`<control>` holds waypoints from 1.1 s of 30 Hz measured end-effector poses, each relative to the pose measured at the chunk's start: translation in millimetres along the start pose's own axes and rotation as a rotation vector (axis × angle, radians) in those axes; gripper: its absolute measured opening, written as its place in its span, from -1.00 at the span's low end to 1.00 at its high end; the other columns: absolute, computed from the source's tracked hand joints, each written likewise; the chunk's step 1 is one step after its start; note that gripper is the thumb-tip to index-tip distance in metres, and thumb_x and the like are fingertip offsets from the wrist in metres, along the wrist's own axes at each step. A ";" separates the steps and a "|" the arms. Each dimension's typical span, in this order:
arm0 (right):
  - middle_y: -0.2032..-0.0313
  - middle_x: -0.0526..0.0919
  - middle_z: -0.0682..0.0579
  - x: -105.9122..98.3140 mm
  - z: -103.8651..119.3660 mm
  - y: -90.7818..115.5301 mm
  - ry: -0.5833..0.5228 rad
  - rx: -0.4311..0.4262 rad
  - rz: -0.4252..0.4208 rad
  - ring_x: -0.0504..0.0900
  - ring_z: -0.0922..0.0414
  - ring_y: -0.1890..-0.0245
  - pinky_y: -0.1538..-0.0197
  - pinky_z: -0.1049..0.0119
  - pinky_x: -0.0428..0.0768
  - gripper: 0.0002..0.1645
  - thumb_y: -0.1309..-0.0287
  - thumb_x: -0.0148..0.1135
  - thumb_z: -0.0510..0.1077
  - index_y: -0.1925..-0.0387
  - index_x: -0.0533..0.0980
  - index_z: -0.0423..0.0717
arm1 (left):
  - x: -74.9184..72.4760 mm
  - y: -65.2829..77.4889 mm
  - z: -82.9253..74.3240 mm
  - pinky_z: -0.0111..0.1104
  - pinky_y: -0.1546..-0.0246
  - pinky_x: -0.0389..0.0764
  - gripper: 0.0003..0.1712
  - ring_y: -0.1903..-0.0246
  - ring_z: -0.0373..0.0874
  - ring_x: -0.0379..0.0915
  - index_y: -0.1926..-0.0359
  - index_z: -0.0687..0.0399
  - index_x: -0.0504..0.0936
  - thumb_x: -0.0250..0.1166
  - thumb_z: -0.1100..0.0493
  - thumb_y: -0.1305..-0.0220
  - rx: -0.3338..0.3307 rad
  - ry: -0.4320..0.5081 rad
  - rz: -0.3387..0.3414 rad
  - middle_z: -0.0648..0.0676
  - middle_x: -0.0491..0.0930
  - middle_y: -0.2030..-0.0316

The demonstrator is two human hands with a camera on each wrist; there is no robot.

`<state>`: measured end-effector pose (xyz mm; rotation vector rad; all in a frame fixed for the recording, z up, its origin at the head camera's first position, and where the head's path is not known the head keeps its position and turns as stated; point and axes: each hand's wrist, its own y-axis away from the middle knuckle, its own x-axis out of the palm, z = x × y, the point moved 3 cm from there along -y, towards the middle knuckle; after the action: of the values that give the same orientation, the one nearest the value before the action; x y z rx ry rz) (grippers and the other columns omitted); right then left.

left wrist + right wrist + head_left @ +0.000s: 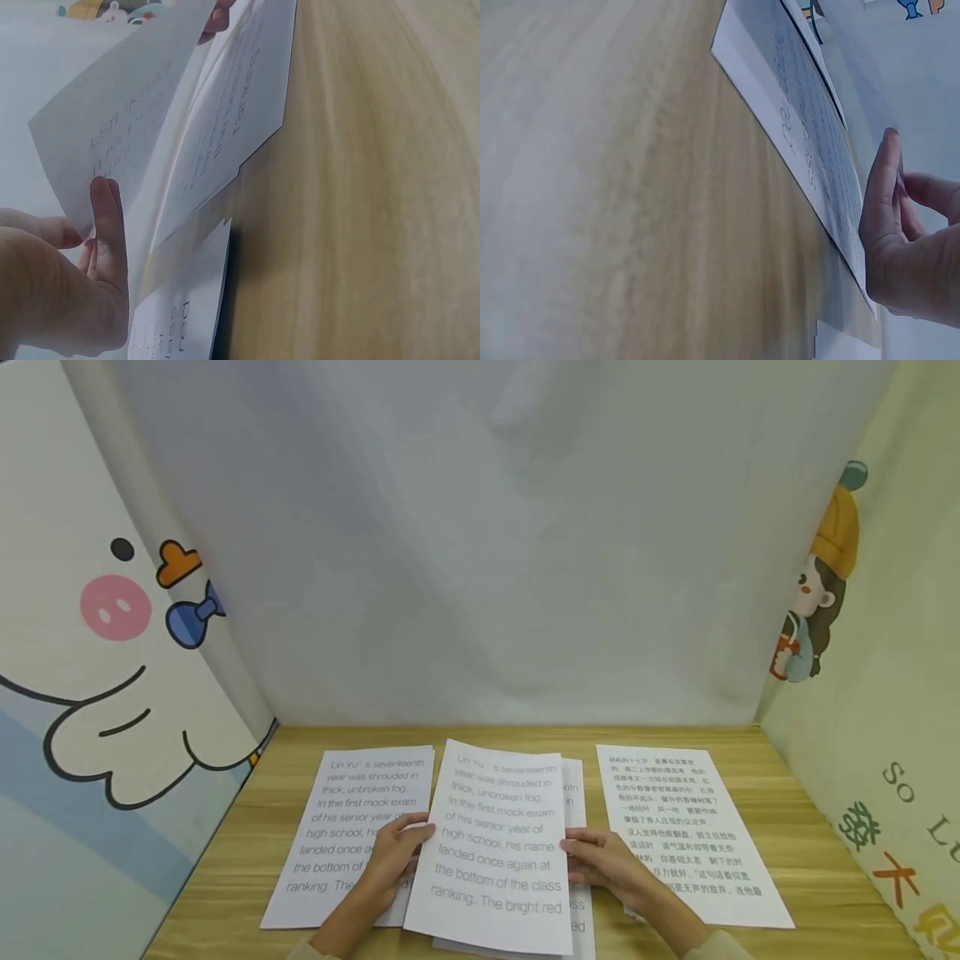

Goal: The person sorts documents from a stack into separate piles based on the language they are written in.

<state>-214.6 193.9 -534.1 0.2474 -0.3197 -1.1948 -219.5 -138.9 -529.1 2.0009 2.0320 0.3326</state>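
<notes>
A white sheet of paper point(495, 868) printed with large English text is held up between both hands, over another printed page point(576, 814) in the middle of the table. My left hand point(390, 856) pinches its left edge, thumb in front and fingers behind. On the opposite edge my right hand point(611, 860) pinches it the same way. In the left wrist view the raised sheet point(124, 120) slants well above the pages below, its print showing faintly through. The right wrist view shows the sheet point(859, 67) nearly edge-on above the fingers.
To the left lies a stack of English-text pages point(307, 860), partly behind my left hand. A page with Chinese text point(675, 810) lies to the right, partly under my right forearm. The wooden table point(225, 860) meets a pale back curtain point(480, 568) and cartoon-printed side panels.
</notes>
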 end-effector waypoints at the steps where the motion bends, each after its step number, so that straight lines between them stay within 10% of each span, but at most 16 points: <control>1: 0.12 0.72 0.00 1.1 0.4 -1.2 -0.009 0.001 -0.001 0.70 0.18 0.16 0.08 0.37 0.75 -0.25 -0.39 0.25 -0.06 -0.38 0.28 -0.47 | -1.4 -0.1 -0.8 -0.37 0.38 0.73 -0.44 0.37 -0.19 0.70 -0.35 0.27 0.42 0.20 0.11 -0.42 0.003 -0.003 -0.004 0.08 0.74 0.22; 33: 0.06 0.75 -0.08 74.8 9.6 -54.4 -0.089 0.036 0.048 0.76 0.12 0.14 -0.02 0.23 0.77 -0.39 -0.36 0.27 -0.08 -0.33 0.43 -0.30 | -79.3 -1.6 -3.1 -0.41 0.30 0.66 -0.44 0.27 -0.21 0.61 -0.39 0.21 0.39 0.15 0.06 -0.48 -0.042 -0.085 -0.135 -0.01 0.69 0.15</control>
<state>-240.6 104.6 -536.0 0.2174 -0.4230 -1.1558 -221.2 -218.2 -524.3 1.8112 2.0763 0.2554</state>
